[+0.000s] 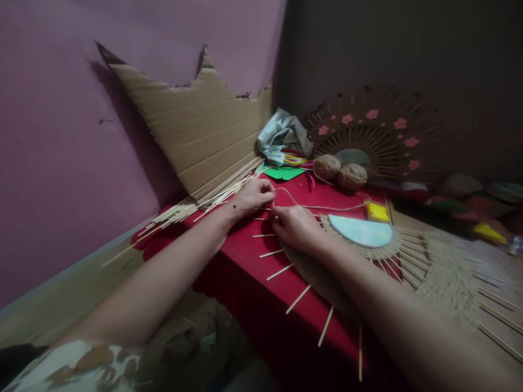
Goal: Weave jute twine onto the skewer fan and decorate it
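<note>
My left hand [257,194] is closed in a pinch on jute twine [322,207], which loops from its fingertips and runs right across the red cloth. Beside it, my right hand [297,226] is curled over the left edge of a half-round woven fan [304,267] made of thin sticks and twine. Stick ends poke out all around its rim. A pale blue half-disc [362,231] lies at the fan's centre, with a yellow block [376,212] just behind. My right forearm covers part of the weaving, and the fingertips are partly hidden.
Loose sticks [175,218] lie along the table's left edge beneath a leaning cardboard sheet [208,120]. Two twine balls [353,176], a crumpled grey-blue cloth [283,136] and a green sheet [285,172] sit behind. A flowered stick fan [371,115] leans against the dark wall.
</note>
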Action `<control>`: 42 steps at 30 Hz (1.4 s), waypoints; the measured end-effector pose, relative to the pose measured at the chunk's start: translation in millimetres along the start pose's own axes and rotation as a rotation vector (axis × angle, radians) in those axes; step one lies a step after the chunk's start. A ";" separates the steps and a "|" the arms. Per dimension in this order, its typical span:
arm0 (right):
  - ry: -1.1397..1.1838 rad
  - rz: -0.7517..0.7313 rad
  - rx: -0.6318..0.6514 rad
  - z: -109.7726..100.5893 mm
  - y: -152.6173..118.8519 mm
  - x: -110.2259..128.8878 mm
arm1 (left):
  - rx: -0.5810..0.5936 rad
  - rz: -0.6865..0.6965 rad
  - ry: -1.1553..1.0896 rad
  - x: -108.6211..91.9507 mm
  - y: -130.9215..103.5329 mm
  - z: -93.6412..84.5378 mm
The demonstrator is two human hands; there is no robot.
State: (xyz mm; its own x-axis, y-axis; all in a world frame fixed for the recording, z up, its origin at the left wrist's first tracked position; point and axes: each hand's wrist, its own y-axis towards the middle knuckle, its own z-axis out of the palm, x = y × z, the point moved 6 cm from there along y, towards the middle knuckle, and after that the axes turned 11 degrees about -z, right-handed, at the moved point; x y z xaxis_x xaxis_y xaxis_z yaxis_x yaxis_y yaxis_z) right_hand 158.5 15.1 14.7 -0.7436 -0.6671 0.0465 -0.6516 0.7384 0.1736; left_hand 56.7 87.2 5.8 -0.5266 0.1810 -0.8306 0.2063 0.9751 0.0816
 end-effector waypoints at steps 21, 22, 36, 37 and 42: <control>0.168 0.147 -0.154 5.1 18.5 -29.9 | -0.098 -0.032 -0.114 11.6 11.8 -2.8; 0.182 0.153 -0.147 6.3 20.3 -30.3 | -0.090 -0.031 -0.121 10.5 11.4 -2.7; 0.388 0.098 -0.336 -4.8 15.5 -28.6 | 0.060 -0.184 -0.329 11.0 3.4 -12.0; 0.393 0.080 -0.345 -5.2 15.4 -28.1 | 0.089 -0.215 -0.348 11.3 1.4 -13.2; 0.325 0.086 -0.298 -6.4 16.3 -26.1 | 0.195 -0.316 -0.385 16.5 -6.9 -16.4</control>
State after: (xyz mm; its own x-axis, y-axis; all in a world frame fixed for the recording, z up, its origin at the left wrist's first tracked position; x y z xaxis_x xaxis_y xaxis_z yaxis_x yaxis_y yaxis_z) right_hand 168.2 44.0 22.6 -0.6761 -0.6363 0.3715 -0.4829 0.7634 0.4289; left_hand 33.0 85.6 0.6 -0.2545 -0.2135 -0.9432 0.2559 0.9257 -0.2786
